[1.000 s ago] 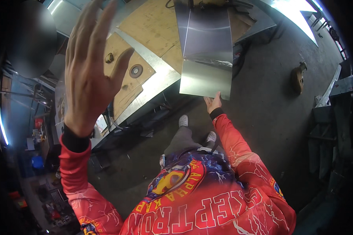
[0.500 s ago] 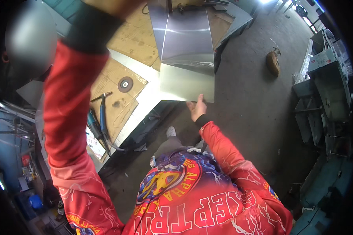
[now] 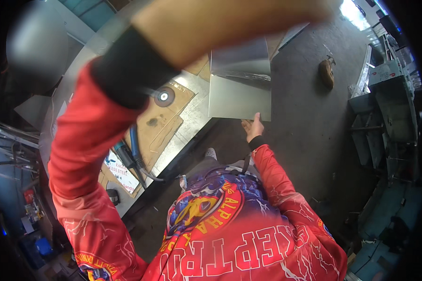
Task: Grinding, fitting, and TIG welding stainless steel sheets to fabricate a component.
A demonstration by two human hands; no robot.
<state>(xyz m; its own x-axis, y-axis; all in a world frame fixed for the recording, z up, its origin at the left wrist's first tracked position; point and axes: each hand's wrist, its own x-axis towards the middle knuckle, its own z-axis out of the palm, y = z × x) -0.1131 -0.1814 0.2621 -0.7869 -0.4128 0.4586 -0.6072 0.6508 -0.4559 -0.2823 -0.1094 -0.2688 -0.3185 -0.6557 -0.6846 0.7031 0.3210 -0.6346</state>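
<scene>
A bent, shiny metal sheet (image 3: pixel 241 96) reaches past the table's near edge, with a crease and wrinkled clear film across it. My right hand (image 3: pixel 253 127) grips its near edge, thumb on top and the fingers partly hidden underneath. Raised close to the camera, my left hand (image 3: pixel 248 21) stretches across the top of the view and covers the sheet's far part. Motion smears its fingers, so I cannot make out whether it holds anything.
On the cardboard-covered table (image 3: pixel 180 140) lie a round abrasive disc (image 3: pixel 164 96) and a teal-handled power tool (image 3: pixel 126 157). A brown object (image 3: pixel 326 74) rests on the floor at the right. Metal shelving (image 3: pixel 384 117) stands farther right.
My left arm has swung rightward over the sheet. The sheet and my right hand appear farther right in view. The table has shifted the same way, so the view has turned somewhat.
</scene>
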